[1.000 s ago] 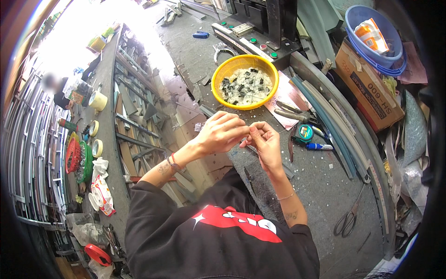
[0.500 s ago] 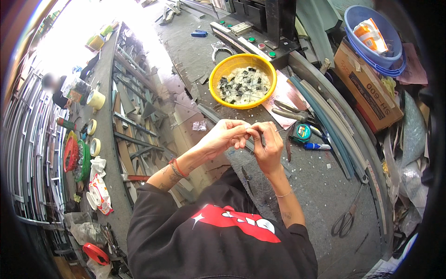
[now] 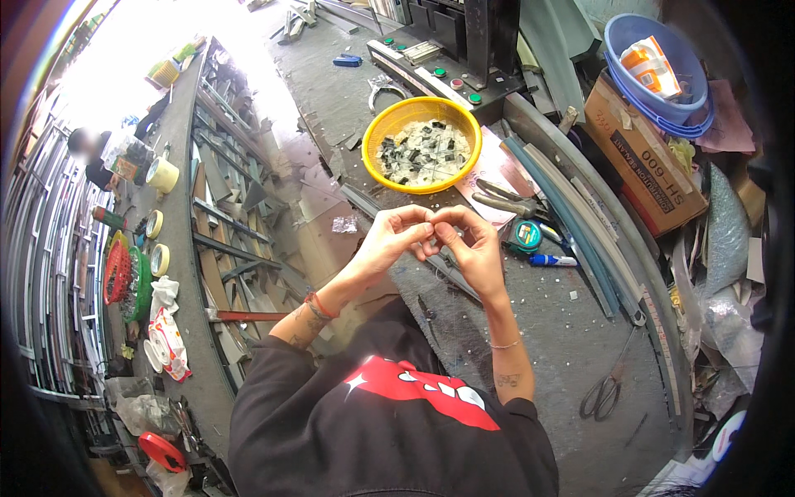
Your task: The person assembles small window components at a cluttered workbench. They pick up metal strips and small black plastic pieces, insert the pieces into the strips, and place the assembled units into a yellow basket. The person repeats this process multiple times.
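In front of my chest, above the workbench, my two hands meet at the fingertips. The fingers of my left hand (image 3: 392,238) are closed in a pinch, and what they hold is too small to make out. My right hand (image 3: 475,253) bends thumb and forefinger into a rounded pinch against the left fingertips; anything between them is hidden. Just beyond the hands stands a yellow plastic basket (image 3: 421,188), holding many small black and whitish pieces (image 3: 424,152). Pliers (image 3: 505,200) with open handles lie right of the basket on pinkish paper (image 3: 490,214).
To the right are a teal tape measure (image 3: 526,236), a blue marker (image 3: 553,260), long grey strips (image 3: 571,211) and scissors (image 3: 601,398). A cardboard box (image 3: 646,157) and blue buckets (image 3: 691,113) stand beyond. Metal profiles (image 3: 232,224) fill a rack at left; another person (image 3: 99,166) is far left.
The view has shifted slightly. My right hand's thumb and forefinger have opened into a rounder shape, and the thin thing seen sticking out beside it no longer shows.
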Demonstrator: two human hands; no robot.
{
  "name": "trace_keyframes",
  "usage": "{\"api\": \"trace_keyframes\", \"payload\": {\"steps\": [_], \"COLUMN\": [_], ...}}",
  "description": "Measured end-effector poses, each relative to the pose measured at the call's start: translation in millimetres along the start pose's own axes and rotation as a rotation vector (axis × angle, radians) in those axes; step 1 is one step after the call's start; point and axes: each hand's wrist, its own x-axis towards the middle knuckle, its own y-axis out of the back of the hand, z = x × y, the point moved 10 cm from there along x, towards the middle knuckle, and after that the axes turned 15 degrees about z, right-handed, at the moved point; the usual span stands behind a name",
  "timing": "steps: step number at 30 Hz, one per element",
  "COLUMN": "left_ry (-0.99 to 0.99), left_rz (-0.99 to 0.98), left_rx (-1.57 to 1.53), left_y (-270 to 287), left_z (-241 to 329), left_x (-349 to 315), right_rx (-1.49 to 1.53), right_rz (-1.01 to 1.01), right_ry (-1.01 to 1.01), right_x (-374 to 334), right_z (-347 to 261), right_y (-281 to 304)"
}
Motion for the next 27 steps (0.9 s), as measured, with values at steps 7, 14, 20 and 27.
{"api": "trace_keyframes", "payload": {"steps": [7,14,20,27], "left_ry": [-0.218,-0.585,-0.52,-0.884], "left_rz": [0.116,0.198,0.204,0.216], "left_rx": [0.083,0.579,0.37,0.565], "left_y": [-4.2,-26.4,-23.6,-33.7], "left_z": [17.3,53.9,57.7,79.8], "left_x": [-2.6,-16.9,-9.6,-36.7], "right_rx": [-0.28,-0.485,-0.088,-0.633], "right_rz": [0.126,0.311,0.246,0.363], "right_ry": [0.127,0.46,0.156,0.785], "right_x": [-2.6,-8.2,-7.6,-34.7], "right_z": [-12.7,-41.5,-22.7,-72.6], "right_y": [14.3,24.6,23.1,2.9]}}
